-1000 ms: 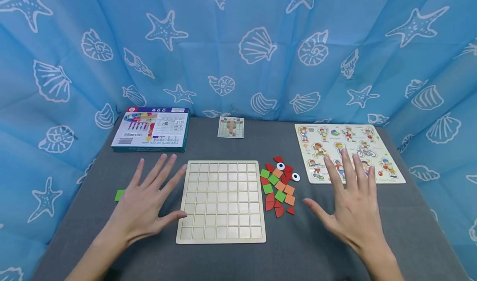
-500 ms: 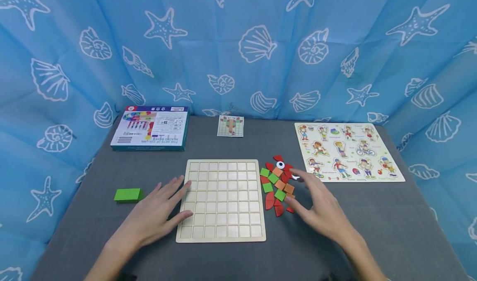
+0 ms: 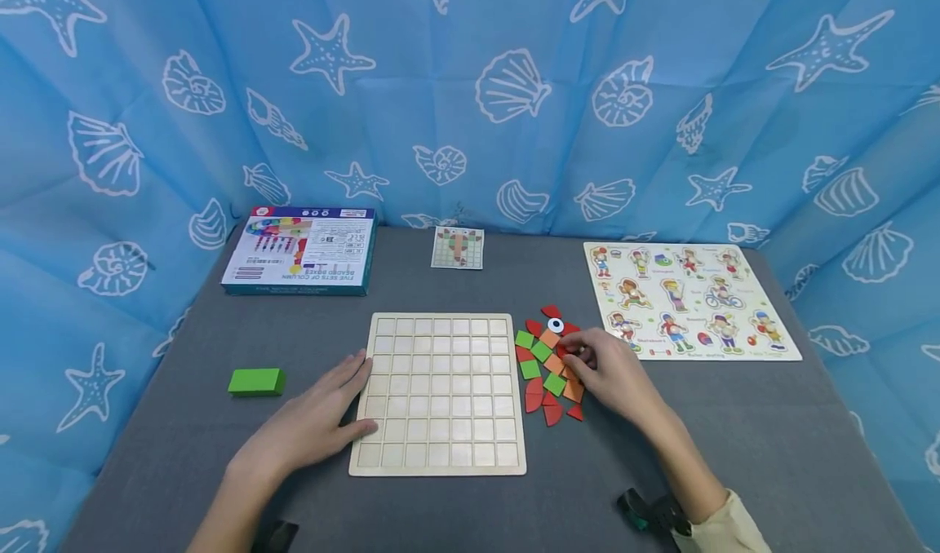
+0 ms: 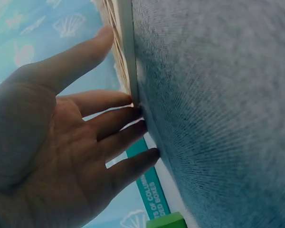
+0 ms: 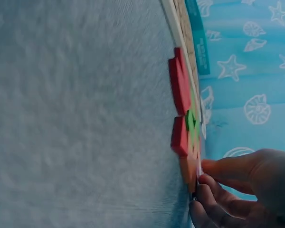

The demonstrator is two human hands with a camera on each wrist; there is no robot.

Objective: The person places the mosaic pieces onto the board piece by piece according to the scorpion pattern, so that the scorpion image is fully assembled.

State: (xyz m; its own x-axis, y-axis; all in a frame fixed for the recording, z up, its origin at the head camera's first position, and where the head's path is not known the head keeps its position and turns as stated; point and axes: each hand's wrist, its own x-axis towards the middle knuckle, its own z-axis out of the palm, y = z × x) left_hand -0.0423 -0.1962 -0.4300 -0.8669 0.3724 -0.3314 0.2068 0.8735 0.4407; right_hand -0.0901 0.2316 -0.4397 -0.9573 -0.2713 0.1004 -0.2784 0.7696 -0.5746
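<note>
My left hand [image 3: 308, 418] lies at the left edge of the pale wooden grid board [image 3: 438, 394], with straight, relaxed fingers; the left wrist view shows its fingertips at the board's side. Beside the board's right edge is a cluster of flat pieces: green squares [image 3: 554, 384], orange squares [image 3: 574, 391], red curved pieces [image 3: 534, 390] and a round white eye piece [image 3: 556, 325]. Over the cluster's right side, my right hand [image 3: 617, 373] has thumb and fingers together. A thin whitish edge shows at its fingertips in the right wrist view, where the second eye piece lay; the hand mostly hides it.
A green block [image 3: 257, 382] lies left of my left hand. A boxed set [image 3: 301, 251] sits at the back left, a small pattern card [image 3: 458, 248] at the back middle. A puzzle board with figures [image 3: 690, 300] lies at the right. Blue curtain [image 3: 470, 112] hangs behind.
My spread right hand has come left and down to the pieces, its fingers closing at the second eye piece. My left hand has lowered to the board's left edge, uncovering the green block.
</note>
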